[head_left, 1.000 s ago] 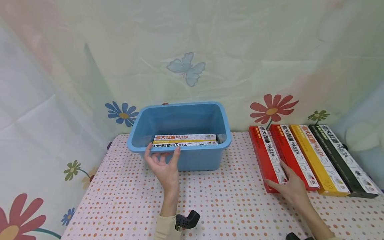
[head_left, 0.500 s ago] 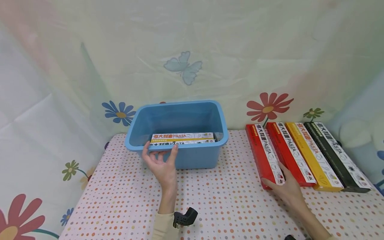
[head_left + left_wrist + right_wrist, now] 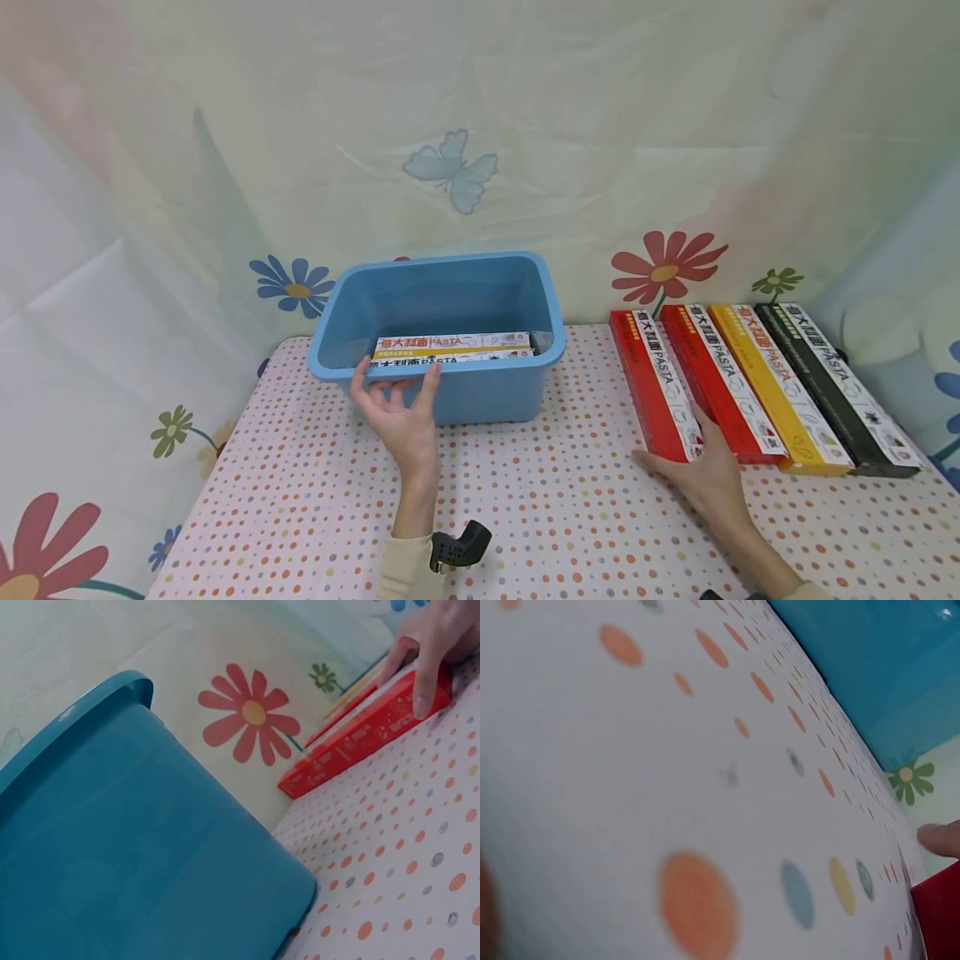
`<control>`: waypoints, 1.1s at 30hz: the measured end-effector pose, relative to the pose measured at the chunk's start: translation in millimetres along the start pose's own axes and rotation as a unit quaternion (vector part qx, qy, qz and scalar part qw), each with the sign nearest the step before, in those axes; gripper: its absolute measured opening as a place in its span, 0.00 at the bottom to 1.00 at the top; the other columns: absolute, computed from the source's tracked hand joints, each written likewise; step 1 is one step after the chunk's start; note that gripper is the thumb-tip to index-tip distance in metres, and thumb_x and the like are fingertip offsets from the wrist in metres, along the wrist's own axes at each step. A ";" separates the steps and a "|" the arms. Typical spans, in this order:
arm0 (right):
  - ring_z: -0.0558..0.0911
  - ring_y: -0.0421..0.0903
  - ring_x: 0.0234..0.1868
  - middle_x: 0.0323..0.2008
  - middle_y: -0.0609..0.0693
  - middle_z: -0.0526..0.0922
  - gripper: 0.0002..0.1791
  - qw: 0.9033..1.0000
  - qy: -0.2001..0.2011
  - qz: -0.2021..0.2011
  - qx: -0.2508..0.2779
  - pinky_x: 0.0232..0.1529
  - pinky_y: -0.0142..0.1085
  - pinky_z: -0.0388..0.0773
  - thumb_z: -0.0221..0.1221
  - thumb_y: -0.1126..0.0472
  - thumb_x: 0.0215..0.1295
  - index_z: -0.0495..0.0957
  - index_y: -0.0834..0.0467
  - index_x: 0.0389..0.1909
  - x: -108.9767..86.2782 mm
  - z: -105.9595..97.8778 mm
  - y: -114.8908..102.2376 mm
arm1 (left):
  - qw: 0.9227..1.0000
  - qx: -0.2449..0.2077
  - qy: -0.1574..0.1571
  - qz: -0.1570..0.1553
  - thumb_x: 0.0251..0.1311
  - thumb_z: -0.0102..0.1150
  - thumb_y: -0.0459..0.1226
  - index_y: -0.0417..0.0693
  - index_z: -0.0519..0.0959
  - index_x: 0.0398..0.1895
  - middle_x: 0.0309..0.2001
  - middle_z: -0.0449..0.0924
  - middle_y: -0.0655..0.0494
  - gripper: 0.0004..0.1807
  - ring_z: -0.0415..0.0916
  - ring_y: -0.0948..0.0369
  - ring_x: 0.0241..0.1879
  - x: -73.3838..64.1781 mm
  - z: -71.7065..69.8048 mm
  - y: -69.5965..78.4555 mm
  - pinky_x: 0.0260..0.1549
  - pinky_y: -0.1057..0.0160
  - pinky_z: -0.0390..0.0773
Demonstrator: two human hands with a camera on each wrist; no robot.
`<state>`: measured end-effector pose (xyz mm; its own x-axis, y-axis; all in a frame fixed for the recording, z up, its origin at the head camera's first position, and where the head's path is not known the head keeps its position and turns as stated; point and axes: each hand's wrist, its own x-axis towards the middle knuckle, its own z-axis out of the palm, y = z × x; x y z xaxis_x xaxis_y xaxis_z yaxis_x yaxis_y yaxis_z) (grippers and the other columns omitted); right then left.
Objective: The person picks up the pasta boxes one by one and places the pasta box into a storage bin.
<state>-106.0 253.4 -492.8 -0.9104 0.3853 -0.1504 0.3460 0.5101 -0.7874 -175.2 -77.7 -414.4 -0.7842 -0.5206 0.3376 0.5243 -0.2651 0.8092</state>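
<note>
A blue plastic bin (image 3: pixel 491 393) stands at the middle back of the table, with pasta boxes (image 3: pixel 480 342) lying inside. My left hand (image 3: pixel 405 433) holds its front rim, the thumb and one fingertip over the edge and the other fingers curled below it. My right hand (image 3: pixel 705 479) straddles the near end of the leftmost red pasta box (image 3: pixel 641 375), which lies flat on the table. The right thumb (image 3: pixel 941 838) is straight and stands out from the box's left side. The far-side fingertips are partly hidden in the head view.
Right of that box lie another red pasta box (image 3: pixel 705 367), a yellow one (image 3: pixel 783 408) and a black one (image 3: pixel 825 400), side by side. A polka-dot cloth (image 3: pixel 547 500) covers the table. A flowered curtain (image 3: pixel 585 183) hangs behind.
The head view has shifted slightly. My right hand has slid a little toward the box's near end, and its thumb has spread out to the left. My left hand keeps its hold.
</note>
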 end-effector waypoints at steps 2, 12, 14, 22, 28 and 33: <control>0.56 0.69 0.71 0.75 0.72 0.51 0.70 1.000 0.001 -0.008 -0.006 0.69 0.66 0.66 0.76 0.48 0.58 0.34 0.62 0.84 -0.2 0.2 -0.6 | 1.000 -0.001 0.001 0.001 0.56 0.75 0.24 0.48 0.56 0.76 0.57 0.69 0.44 0.49 0.76 0.52 0.45 0.3 -0.8 -0.4 0.48 0.58 0.86; 0.59 0.70 0.69 0.74 0.73 0.55 0.62 0.999 0.037 -0.015 -0.001 0.65 0.65 0.68 0.71 0.65 0.58 0.39 0.61 0.84 -3.6 3.9 -3.5 | 1.000 0.003 0.006 -0.001 0.55 0.75 0.24 0.47 0.56 0.76 0.55 0.69 0.44 0.49 0.75 0.51 0.45 0.6 -1.0 -0.3 0.47 0.59 0.86; 0.59 0.70 0.69 0.75 0.72 0.55 0.61 0.999 0.041 -0.009 0.006 0.65 0.65 0.68 0.70 0.65 0.59 0.40 0.59 0.85 -4.7 3.2 -4.0 | 1.000 0.003 0.006 -0.001 0.55 0.75 0.24 0.47 0.56 0.76 0.56 0.69 0.44 0.49 0.75 0.51 0.45 0.5 -0.5 -0.2 0.46 0.60 0.86; 0.57 0.67 0.72 0.79 0.70 0.53 0.60 0.999 0.039 -0.005 0.020 0.67 0.65 0.64 0.71 0.64 0.61 0.42 0.52 0.86 -12.8 -5.0 -3.9 | 1.000 -0.004 0.006 0.001 0.55 0.75 0.24 0.47 0.56 0.76 0.54 0.70 0.44 0.49 0.76 0.53 0.44 0.2 0.4 -0.5 0.46 0.60 0.86; 0.57 0.67 0.71 0.77 0.70 0.56 0.58 0.995 0.054 -0.085 0.005 0.62 0.58 0.72 0.71 0.64 0.61 0.44 0.53 0.86 -24.2 -19.5 -11.7 | 1.000 -0.006 0.007 0.000 0.55 0.75 0.24 0.47 0.56 0.75 0.55 0.71 0.44 0.49 0.76 0.53 0.45 0.7 -0.1 -1.7 0.45 0.59 0.86; 0.60 0.68 0.68 0.75 0.72 0.60 0.58 0.983 0.077 -0.169 -0.006 0.49 0.17 0.65 0.72 0.70 0.54 0.51 0.56 0.84 -25.7 -40.3 -28.8 | 1.000 -0.006 0.004 0.001 0.55 0.75 0.24 0.43 0.55 0.76 0.55 0.71 0.44 0.49 0.76 0.52 0.45 1.4 0.3 -1.8 0.45 0.58 0.87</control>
<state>-83.5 259.8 -442.2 -0.9290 0.3036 0.2117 0.0330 0.6375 -0.7697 -177.3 -77.7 -415.2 -0.7804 -0.5278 0.3351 0.5299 -0.2740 0.8025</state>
